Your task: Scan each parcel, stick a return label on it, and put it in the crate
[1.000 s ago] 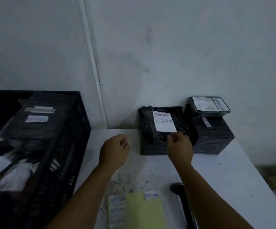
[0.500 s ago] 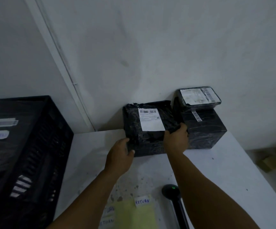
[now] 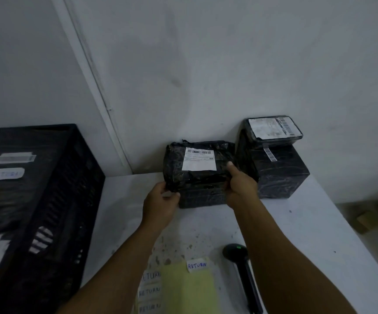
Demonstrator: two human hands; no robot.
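Gripping now: left hand [image 3: 160, 203] & right hand [image 3: 240, 186] both clasp top parcel [image 3: 198, 168], lifted off lower pkg.

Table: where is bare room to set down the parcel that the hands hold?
Bare table lies between the crate and the left hand, and also right of the scanner toward the table's right edge. It is crowded at the back wall, where the held parcel and the stacked parcels sit, and near the front, with the label sheets.
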